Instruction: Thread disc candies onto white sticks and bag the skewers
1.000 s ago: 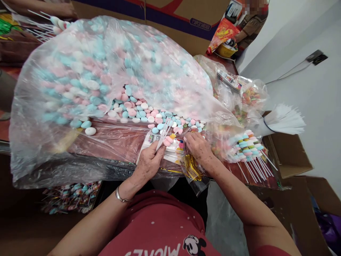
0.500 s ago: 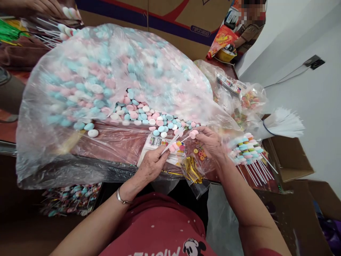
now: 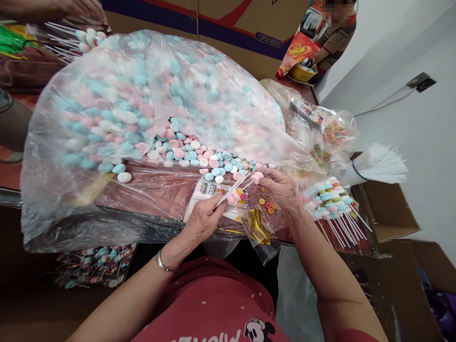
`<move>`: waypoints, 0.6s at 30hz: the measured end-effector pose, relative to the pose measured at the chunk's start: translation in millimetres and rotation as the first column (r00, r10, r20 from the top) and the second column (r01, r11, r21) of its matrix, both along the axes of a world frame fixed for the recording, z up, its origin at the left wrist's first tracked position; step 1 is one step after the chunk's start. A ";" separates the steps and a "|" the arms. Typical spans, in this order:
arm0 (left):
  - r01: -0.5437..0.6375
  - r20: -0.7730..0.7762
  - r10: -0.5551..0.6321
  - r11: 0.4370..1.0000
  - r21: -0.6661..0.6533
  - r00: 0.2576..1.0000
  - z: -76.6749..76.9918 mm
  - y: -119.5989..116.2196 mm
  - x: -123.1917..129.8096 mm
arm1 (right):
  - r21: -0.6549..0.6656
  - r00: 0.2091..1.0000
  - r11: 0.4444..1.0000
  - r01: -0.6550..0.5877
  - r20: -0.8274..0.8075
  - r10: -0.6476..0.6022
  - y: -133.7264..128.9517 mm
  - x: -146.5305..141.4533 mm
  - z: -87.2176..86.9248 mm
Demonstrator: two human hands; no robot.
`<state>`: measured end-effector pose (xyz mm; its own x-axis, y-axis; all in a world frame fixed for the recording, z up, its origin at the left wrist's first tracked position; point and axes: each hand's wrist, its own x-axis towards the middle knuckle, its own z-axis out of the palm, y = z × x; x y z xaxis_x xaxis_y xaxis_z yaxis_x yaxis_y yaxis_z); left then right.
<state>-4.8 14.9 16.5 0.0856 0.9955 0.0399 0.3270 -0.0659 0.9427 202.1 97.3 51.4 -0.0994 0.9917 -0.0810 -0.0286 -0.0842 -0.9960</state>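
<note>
My left hand (image 3: 204,220) is closed around several thin white sticks (image 3: 233,186), with pink candy (image 3: 232,196) close by its fingertips. A pink marshmallow (image 3: 257,178) is pinched between the fingers of my right hand (image 3: 281,191), at the tip of one stick. Loose pink, blue and white marshmallows (image 3: 218,172) lie just beyond both hands, spilling from a large clear plastic bag (image 3: 117,109). Under the hands are printed packets (image 3: 210,188), small ring-shaped candies (image 3: 267,202) and a bundle of gold twist ties (image 3: 258,227).
Finished marshmallow skewers (image 3: 333,199) lie at the right, near a bound bundle of white sticks (image 3: 381,164) and a cardboard box (image 3: 388,211). Another person's hand (image 3: 83,9) works at the upper left. A second person (image 3: 337,38) sits at the back right. More skewers (image 3: 96,266) fill a container below.
My right hand with the pink marshmallow has shifted very slightly left, toward the sticks. The sticks in my left hand have fanned slightly. The other person's hand at upper left has moved.
</note>
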 end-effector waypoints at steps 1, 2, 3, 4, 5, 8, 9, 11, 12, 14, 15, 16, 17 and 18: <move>0.003 0.006 -0.003 1.000 -0.002 1.000 -0.4 -0.1 0.1 | 0.017 1.000 1.000 -0.013 0.005 0.013 -1.0 0.0 -0.3; 0.004 0.014 -0.004 1.000 -0.005 1.000 -0.8 -0.3 0.2 | 0.033 0.999 0.999 -0.030 0.019 0.029 -2.3 -0.1 0.0; 0.005 0.023 -0.005 1.000 -0.008 1.000 -1.2 -0.4 0.3 | 0.044 0.998 0.998 -0.050 0.042 0.048 -3.9 -0.1 0.8; 0.001 0.030 -0.001 1.000 -0.009 1.000 -1.5 -0.5 0.4 | 0.047 0.995 0.997 -0.069 0.070 0.065 -5.7 -0.4 2.2; -0.005 0.035 0.006 1.000 -0.008 0.999 -1.9 -0.7 0.6 | 0.049 0.992 0.996 -0.081 0.098 0.075 -7.6 -0.9 3.8; -0.033 0.039 0.032 0.999 0.003 0.999 -2.8 -1.3 1.2 | 0.067 0.981 0.995 -0.073 0.186 0.060 -13.4 -3.7 6.2; -0.036 0.039 0.036 0.999 0.005 0.999 -2.9 -1.6 1.5 | 0.083 0.976 0.995 -0.061 0.213 0.042 -14.9 -4.9 5.2; -0.034 0.043 0.034 0.999 0.004 0.998 -3.1 -2.3 1.9 | 0.126 0.967 0.991 -0.037 0.254 0.004 -16.6 -7.4 -0.7; -0.033 0.043 0.033 0.999 0.002 0.999 -3.0 -2.7 2.0 | 0.142 0.965 0.989 -0.029 0.262 -0.009 -16.8 -8.5 -4.9; -0.039 0.039 0.039 0.999 -0.001 0.998 -2.9 -3.1 2.1 | 0.165 0.965 0.986 -0.025 0.261 -0.019 -16.7 -10.3 -14.1; -0.043 0.037 0.043 0.999 0.001 0.998 -2.8 -3.2 2.1 | 0.174 0.966 0.984 -0.026 0.259 -0.021 -16.6 -11.2 -17.9; -0.043 0.035 0.043 0.999 0.004 0.998 -2.8 -3.1 2.0 | 0.186 0.964 0.982 -0.030 0.266 -0.022 -16.6 -11.9 -20.7; -0.042 0.033 0.041 0.999 0.007 0.999 -2.9 -3.0 1.9 | 0.204 0.959 0.978 -0.035 0.282 -0.025 -16.8 -12.7 -22.3; -0.039 0.032 0.039 0.999 0.010 0.999 -3.1 -2.9 1.9 | 0.229 0.951 0.973 -0.044 0.308 -0.029 -17.3 -13.4 -22.6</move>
